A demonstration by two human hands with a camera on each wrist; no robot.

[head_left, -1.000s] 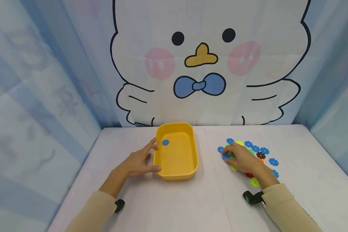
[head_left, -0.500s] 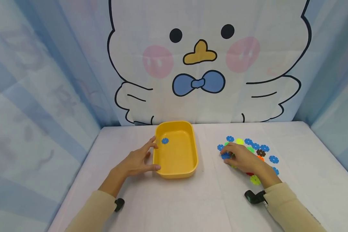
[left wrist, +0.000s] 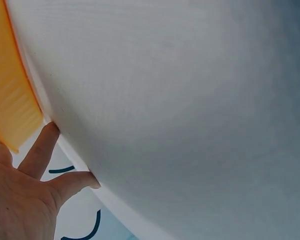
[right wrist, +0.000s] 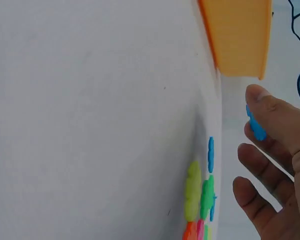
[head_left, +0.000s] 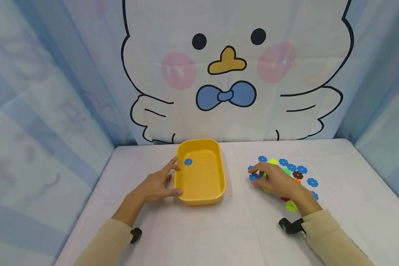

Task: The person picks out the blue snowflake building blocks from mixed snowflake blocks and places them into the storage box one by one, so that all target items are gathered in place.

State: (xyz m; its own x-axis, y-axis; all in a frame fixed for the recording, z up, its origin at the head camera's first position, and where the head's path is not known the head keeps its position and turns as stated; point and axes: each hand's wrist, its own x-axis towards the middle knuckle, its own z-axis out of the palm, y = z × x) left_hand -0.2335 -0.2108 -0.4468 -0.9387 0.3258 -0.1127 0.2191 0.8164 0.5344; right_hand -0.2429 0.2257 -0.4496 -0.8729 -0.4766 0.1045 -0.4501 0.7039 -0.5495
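Note:
My left hand (head_left: 154,186) is at the left side of a yellow tray (head_left: 222,173), fingers spread, with thumb and fingertips against its rim. Inside the tray, toward the upper left, lies one blue flower-shaped disc (head_left: 188,162). Over on the right, my right hand (head_left: 277,180) pinches another blue flower-shaped disc (right wrist: 256,125) between thumb and forefinger. In the right wrist view that disc stands on edge, above the table, with the other fingers loosely bent below. Under and around this hand lie several discs, partly hidden by it.
The loose discs include blue ones (head_left: 312,182), a brown one (head_left: 297,175), and a yellow-green one (head_left: 291,205). A white cloth covers the table (head_left: 199,236). Behind its far edge hangs a curtain (head_left: 226,122) with a cartoon bird.
The right hand has come up slightly from the pile and shifted a little left, with a blue disc between its fingers. The left hand stays at the tray.

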